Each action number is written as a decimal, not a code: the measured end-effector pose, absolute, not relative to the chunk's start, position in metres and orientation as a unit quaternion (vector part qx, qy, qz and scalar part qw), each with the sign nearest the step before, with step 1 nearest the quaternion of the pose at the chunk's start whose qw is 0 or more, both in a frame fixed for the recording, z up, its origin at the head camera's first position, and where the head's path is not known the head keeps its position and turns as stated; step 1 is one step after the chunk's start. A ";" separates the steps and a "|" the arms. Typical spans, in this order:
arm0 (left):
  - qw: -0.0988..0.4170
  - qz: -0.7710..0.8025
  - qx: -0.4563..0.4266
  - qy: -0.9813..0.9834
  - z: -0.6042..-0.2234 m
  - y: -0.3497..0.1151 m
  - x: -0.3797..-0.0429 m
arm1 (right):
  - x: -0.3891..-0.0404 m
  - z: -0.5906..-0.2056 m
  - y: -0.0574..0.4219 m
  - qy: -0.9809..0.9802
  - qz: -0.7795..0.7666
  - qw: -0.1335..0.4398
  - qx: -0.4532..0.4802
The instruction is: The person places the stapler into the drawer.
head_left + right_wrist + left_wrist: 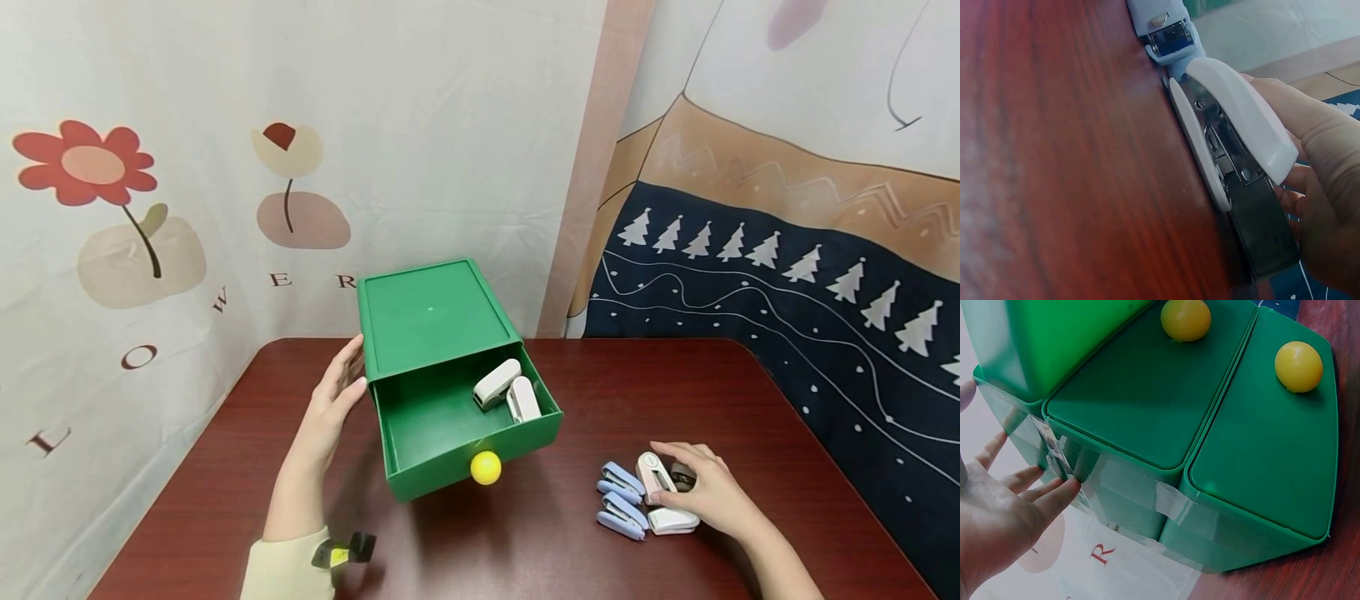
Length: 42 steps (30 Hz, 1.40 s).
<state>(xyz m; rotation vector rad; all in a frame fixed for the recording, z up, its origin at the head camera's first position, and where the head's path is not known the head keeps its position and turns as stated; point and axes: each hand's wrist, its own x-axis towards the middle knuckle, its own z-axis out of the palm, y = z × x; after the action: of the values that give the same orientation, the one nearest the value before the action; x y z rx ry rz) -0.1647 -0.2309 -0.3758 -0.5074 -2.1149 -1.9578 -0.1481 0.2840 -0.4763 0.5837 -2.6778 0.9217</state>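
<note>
A green drawer unit (438, 312) stands on the table, its top drawer (427, 425) pulled out. Inside that drawer lie two white staplers (497, 383). My left hand (337, 400) rests its extended fingertips against the unit's left side; in the left wrist view the fingers (1057, 497) lie along the taped wall. At the right, my right hand (708, 492) pinches a white stapler (654, 473) between thumb and fingers. Another white stapler (1244, 119) lies in front of it, nearest the right wrist camera. A dark stapler-like piece (682, 475) is partly hidden by the hand.
Two light blue staplers (622, 515) lie just left of the right hand. Yellow round knobs (486, 467) stick out from the drawer fronts. Two lower drawers (1141, 394) are closed. A patterned cloth (465, 150) hangs behind the dark red table (600, 383).
</note>
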 end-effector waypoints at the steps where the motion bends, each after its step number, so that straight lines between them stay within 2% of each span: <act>1: 0.108 -0.666 -0.173 -0.718 -0.376 -0.231 -0.165 | -0.149 -0.477 0.284 -0.920 0.311 0.126 0.202; 7: 0.109 -0.669 -0.176 -0.714 -0.376 -0.231 -0.165 | -0.151 -0.478 0.286 -0.928 0.285 0.118 0.210; 14: 0.106 -0.667 -0.176 -0.716 -0.376 -0.231 -0.165 | -0.152 -0.475 0.287 -0.937 0.278 0.065 0.203; 28: 0.102 -0.667 -0.172 -0.718 -0.376 -0.231 -0.165 | -0.156 -0.474 0.285 -0.931 0.278 0.037 0.234; 34: 0.103 -0.670 -0.174 -0.714 -0.375 -0.231 -0.166 | -0.158 -0.477 0.283 -0.930 0.273 0.052 0.241; 42: 0.103 -0.669 -0.175 -0.715 -0.376 -0.231 -0.166 | -0.159 -0.480 0.282 -0.923 0.269 0.123 0.246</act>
<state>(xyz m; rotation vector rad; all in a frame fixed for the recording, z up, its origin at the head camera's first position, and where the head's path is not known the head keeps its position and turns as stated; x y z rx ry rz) -0.1658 -0.2312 -0.3763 -0.5166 -2.1103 -1.9732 -0.1591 0.2818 -0.4801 0.7176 -2.6930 0.7845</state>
